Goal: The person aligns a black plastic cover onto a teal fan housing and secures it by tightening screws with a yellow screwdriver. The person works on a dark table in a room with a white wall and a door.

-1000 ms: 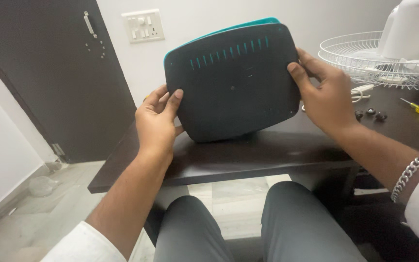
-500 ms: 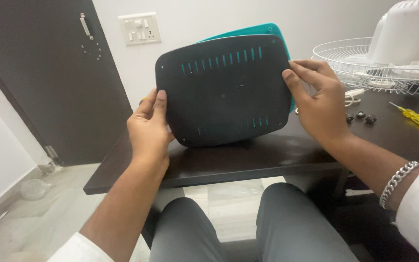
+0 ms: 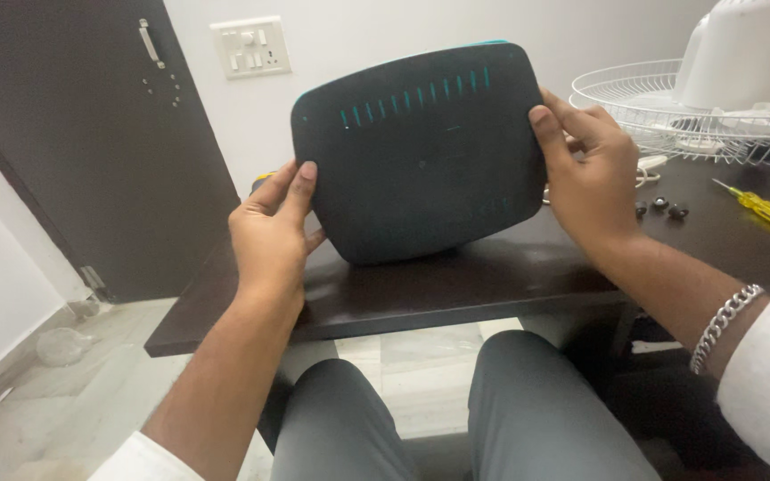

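Panel [image 3: 421,151] had swung flush over the teal piece behind, seemingly seated; left hand [image 3: 269,236] and right hand [image 3: 590,183] pinched its side edges, thumbs in front.

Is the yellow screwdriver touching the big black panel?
Apart. The head view shows the yellow screwdriver lying on the table, far from the black panel.

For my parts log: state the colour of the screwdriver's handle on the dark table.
Translucent yellow; the small screwdriver lies at the table's right, clearest in the head view.
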